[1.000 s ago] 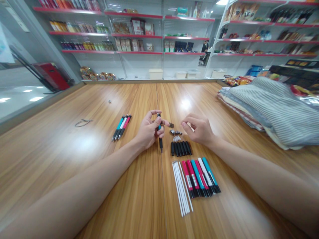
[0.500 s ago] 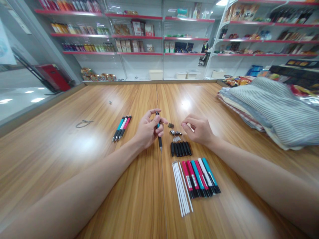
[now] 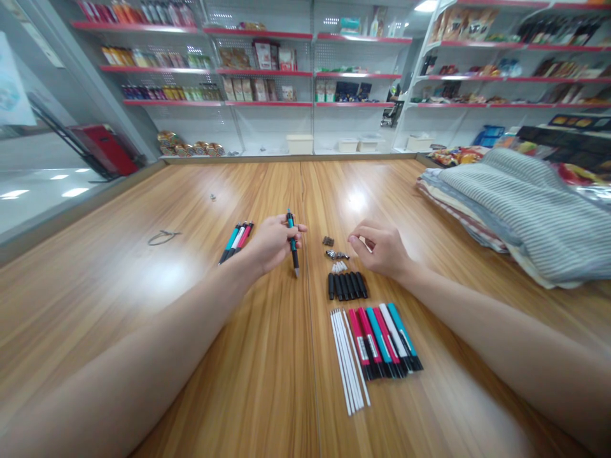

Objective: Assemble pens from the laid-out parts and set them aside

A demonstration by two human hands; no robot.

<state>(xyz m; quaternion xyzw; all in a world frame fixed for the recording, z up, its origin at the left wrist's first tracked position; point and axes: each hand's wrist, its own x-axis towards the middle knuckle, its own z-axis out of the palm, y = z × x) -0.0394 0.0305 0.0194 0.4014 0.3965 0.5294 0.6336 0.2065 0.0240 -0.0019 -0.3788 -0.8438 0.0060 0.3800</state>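
Note:
My left hand (image 3: 275, 243) is closed around a teal and black ballpoint pen (image 3: 293, 245), its silver tip pointing down toward me. Just left of that hand lie several finished pens (image 3: 237, 240) in teal, white and pink, partly behind the wrist. My right hand (image 3: 380, 247) rests on the table with fingers curled in and thumb against them; nothing shows in it. Close to its left are small springs (image 3: 328, 241), silver pen tips (image 3: 337, 254), little white parts (image 3: 339, 267) and a row of black grips (image 3: 347, 285). Nearer me lie white refills (image 3: 347, 362) and coloured pen barrels (image 3: 384, 340).
The wooden table (image 3: 238, 369) has a raised edge at the back. Folded striped cloth (image 3: 520, 210) is piled at the right. A thin grey loop (image 3: 163, 237) and a small bit (image 3: 212, 197) lie at the left. Stocked shelves (image 3: 267, 72) stand behind.
My left hand has moved a little left with the pen, toward the group of pens, and now covers part of them. My right hand has stayed in place.

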